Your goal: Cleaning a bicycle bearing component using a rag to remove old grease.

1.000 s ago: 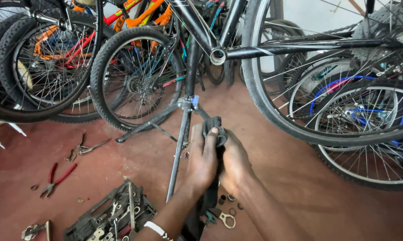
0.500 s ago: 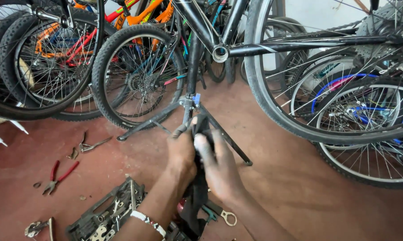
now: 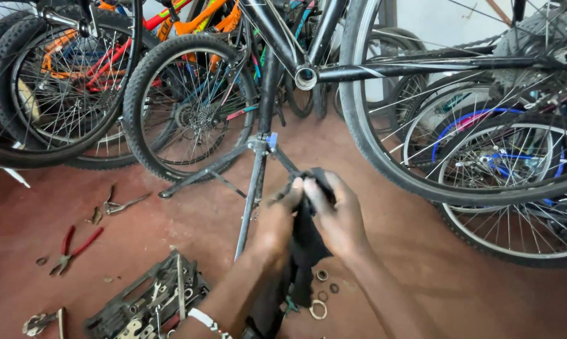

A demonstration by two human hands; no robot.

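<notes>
Black rag [image 3: 305, 242] — two-handed pinching grip

Soft, even daylight fills my view, brightest at the pale wall [image 3: 434, 25] up behind the bikes, which looks nearly washed out. The red floor [image 3: 471, 295] below that wall is evenly lit, with only faint, diffuse shadows under the wheels. My dark rag [image 3: 308, 238] swallows detail. The big rear tyre [image 3: 371, 150] under the wall bows with wide-angle distortion. Focus is sharp; edges show slight softness.
</notes>
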